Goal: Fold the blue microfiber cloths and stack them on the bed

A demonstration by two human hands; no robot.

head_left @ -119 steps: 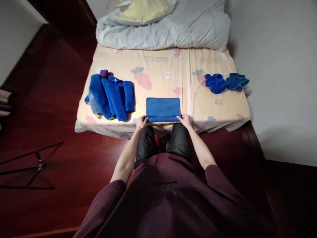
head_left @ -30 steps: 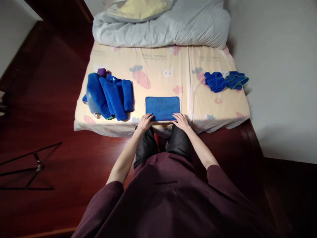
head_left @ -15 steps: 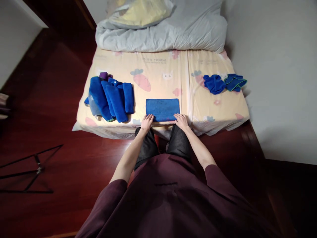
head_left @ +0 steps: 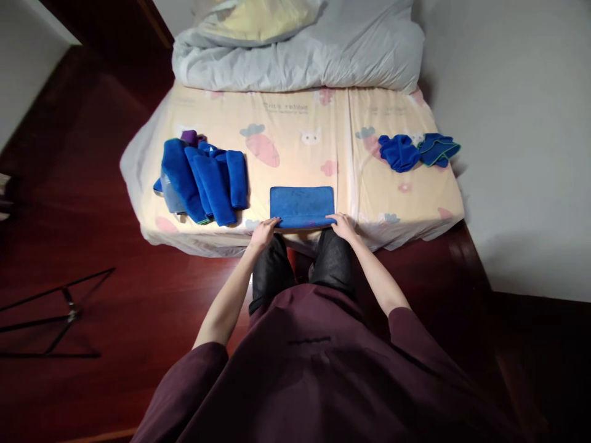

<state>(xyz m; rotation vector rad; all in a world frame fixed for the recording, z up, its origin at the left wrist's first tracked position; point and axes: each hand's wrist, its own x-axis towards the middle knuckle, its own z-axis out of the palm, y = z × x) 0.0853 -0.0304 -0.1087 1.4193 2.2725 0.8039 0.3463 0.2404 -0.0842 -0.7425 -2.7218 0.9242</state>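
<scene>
A flat blue cloth (head_left: 301, 203) lies at the front edge of the bed, its near edge turned up in a narrow fold. My left hand (head_left: 265, 232) pinches the near left corner of this cloth. At the near right corner, my right hand (head_left: 342, 226) has its fingers closed on the same edge. To the left lies a pile of rolled blue cloths (head_left: 203, 181) with a purple one (head_left: 189, 137) behind it. Two crumpled blue cloths, one plain (head_left: 399, 154) and one green-edged (head_left: 438, 151), lie on the right.
The patterned bed sheet (head_left: 286, 166) covers the bed. A grey quilt (head_left: 295, 64) and a yellow pillow (head_left: 258, 21) lie at the back. Black tripod legs (head_left: 60, 320) stand on the dark red floor at left. A wall (head_left: 517, 147) borders the right side.
The near edge of the flat cloth is now turned up. My left hand has moved slightly left and nearer me, and both hands have closed on the corners. The sheet's left side bulges outward.
</scene>
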